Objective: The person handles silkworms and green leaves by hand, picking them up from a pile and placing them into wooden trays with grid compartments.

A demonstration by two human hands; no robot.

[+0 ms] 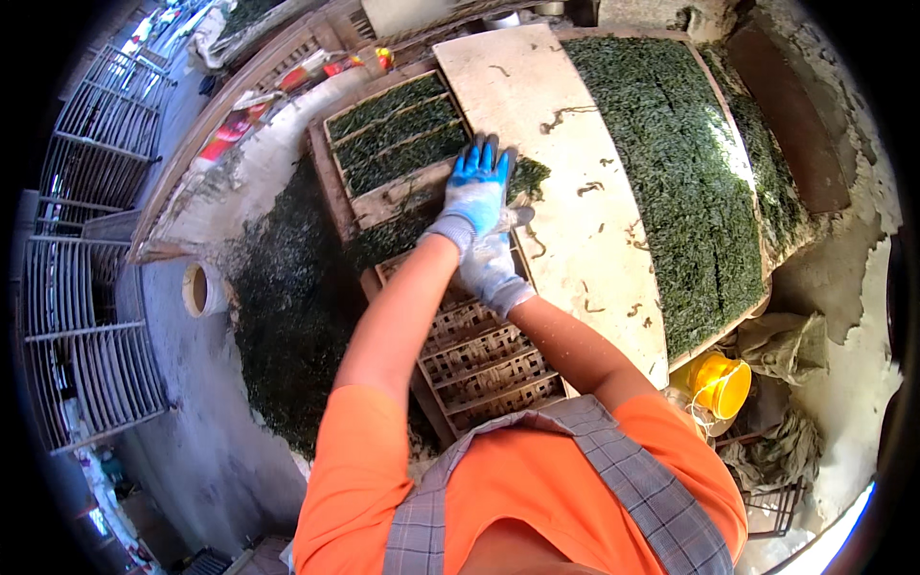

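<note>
My left hand (476, 192), in a blue and white work glove, lies with fingers stretched out at the right edge of a wooden frame (398, 196) divided into strips of packed dark green leafy material. My right hand (491, 261), in a similar glove, is just below, crossing partly under the left. One dark fingertip of it shows; its other fingers are hidden. A small clump of green leafy material (528, 180) lies beside my left fingers on a long pale board (575, 182). Below my hands, a slatted wooden frame (494, 359) shows bare woven slots.
A heap of dark green material (287, 316) spreads at left. Right of the board lies a wide green layer (661, 182). A yellow bucket (721, 385) and crumpled cloth (786, 345) sit at right. A pale cylindrical container (204, 290) and metal racks (91, 335) stand left.
</note>
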